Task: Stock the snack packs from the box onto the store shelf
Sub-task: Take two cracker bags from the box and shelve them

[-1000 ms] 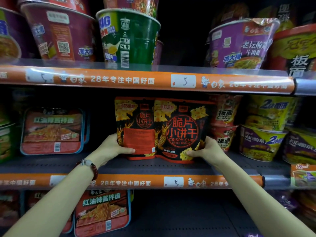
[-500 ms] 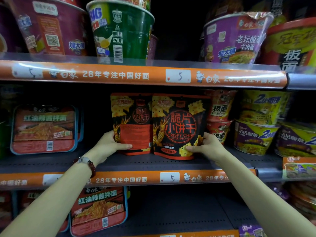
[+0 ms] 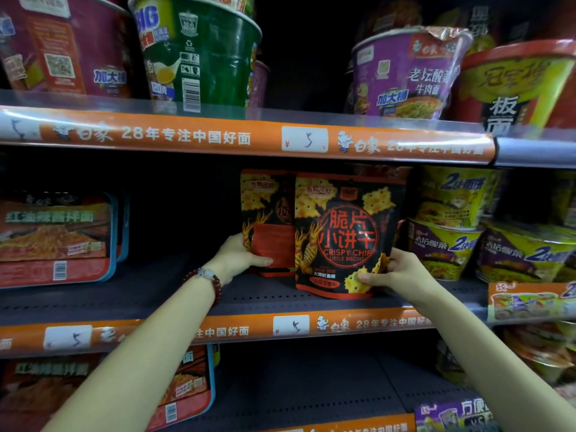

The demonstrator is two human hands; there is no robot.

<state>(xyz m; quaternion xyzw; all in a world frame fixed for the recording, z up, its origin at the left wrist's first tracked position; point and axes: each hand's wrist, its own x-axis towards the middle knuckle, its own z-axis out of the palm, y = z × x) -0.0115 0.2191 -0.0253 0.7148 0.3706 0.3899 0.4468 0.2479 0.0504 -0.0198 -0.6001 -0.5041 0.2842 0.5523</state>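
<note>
Snack packs (image 3: 343, 232) stand on shelf (image 3: 265, 299), each gripped by a hand.

You cannot see most of the rear snack pack (image 3: 267, 213); the front snack pack (image 3: 346, 235) covers its right half.

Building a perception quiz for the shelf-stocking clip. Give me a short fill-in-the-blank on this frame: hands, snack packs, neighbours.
1. Both snack packs stand on the ____ shelf, between the two orange price strips.
2. The front snack pack is gripped by the ____ hand.
3. The left hand grips the rear snack pack, and its wrist wears a beaded ____.
4. The white price tag on the upper orange strip reads ¥ ____.

Missing words: middle; right; bracelet; 5
</note>
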